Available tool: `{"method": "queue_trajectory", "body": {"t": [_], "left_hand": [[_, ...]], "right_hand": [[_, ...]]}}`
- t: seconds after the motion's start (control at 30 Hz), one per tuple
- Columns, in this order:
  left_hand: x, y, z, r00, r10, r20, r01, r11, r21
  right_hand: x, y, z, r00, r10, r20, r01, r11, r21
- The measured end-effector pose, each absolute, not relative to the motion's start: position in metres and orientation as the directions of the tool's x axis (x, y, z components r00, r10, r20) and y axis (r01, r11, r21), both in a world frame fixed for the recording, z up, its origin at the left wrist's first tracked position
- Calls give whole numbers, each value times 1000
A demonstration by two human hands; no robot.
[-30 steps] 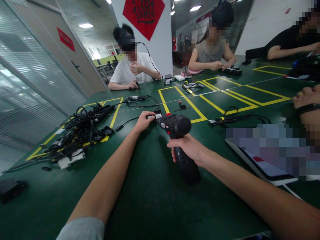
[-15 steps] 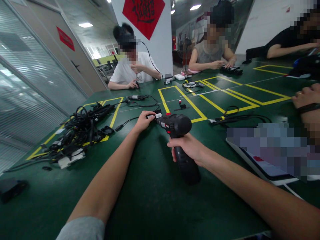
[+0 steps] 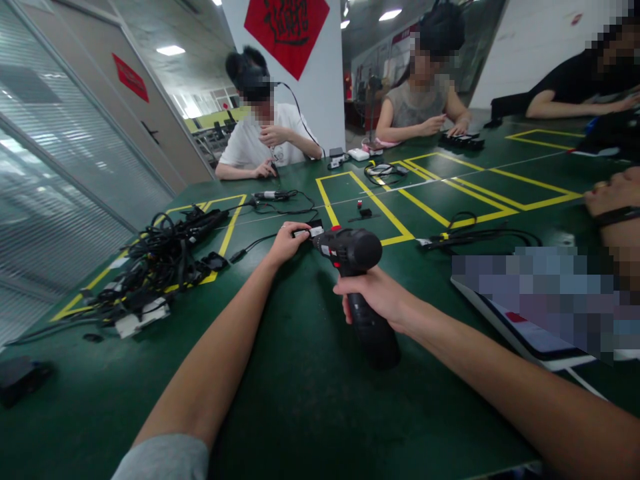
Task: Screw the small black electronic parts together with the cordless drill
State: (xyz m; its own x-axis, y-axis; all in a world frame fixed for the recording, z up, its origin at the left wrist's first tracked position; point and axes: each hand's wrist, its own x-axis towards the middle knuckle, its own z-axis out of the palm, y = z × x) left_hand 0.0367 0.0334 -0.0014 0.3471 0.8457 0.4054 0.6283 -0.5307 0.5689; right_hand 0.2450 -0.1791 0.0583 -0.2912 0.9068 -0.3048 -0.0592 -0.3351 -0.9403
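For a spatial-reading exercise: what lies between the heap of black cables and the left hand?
A thin black cable ending in a small plug, seen in the head view.

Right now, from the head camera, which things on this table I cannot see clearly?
Head view:
- Small white-and-black part: the left hand covers much of it, so its kind is unclear.
- Cordless drill: the right hand hides the upper grip and any trigger.
- Tablet: a pixelated block hides most of it.
- Cable pile: too tangled to trace single cables.
- Small red item: too small to identify.
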Motion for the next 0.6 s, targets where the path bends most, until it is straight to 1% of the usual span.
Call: {"method": "queue_trajectory", "body": {"t": [0.23,0.4,0.5,0.6], "left_hand": [[36,35,-3,340,852,399,624,-522,582],[35,36,-4,331,855,399,621,-516,590],[35,35,-4,327,856,400,617,-514,596],[36,33,-4,337,846,413,612,-530,587]], "right_hand": [[246,-177,54,-300,910,-285,-64,-317,-946],[246,-172,49,-234,905,-354,-120,-388,-914],[247,-169,47,-204,909,-364,-147,-396,-907],[247,-170,51,-219,907,-359,-99,-387,-917]]}}
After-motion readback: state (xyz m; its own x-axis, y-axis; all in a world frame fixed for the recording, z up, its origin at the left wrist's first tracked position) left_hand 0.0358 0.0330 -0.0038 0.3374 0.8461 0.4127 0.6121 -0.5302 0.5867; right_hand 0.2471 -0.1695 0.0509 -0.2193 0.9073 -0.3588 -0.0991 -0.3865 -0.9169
